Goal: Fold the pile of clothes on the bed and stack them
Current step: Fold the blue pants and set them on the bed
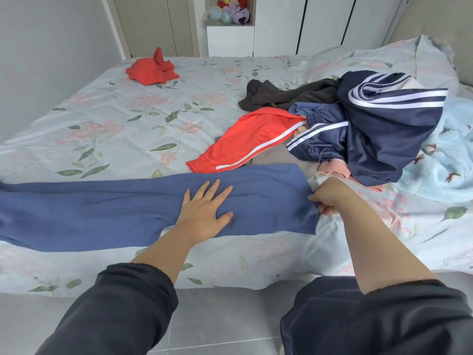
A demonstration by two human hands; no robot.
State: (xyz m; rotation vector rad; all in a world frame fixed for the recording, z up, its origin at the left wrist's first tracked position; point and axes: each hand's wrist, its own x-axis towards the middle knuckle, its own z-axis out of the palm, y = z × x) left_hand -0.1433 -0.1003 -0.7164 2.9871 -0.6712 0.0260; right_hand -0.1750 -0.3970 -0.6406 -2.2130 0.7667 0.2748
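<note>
A long blue garment (102,211) lies stretched flat across the near edge of the bed (143,124). My left hand (204,213) presses flat on it with fingers spread. My right hand (330,196) grips the garment's right end, fingers curled round the cloth edge. Behind it lies the pile: orange-red track pants with white stripes (245,139), navy striped track clothes (378,124), a dark grey-brown garment (284,94), a pink piece (335,169) and a grey piece (279,157) underneath. A crumpled red garment (151,69) sits alone at the far left.
A light blue fleece blanket (445,160) and a pillow (399,57) lie at the right. White wardrobes (320,21) and a shelf with plush toys (233,8) stand behind the bed. Grey tiled floor (225,324) is below me.
</note>
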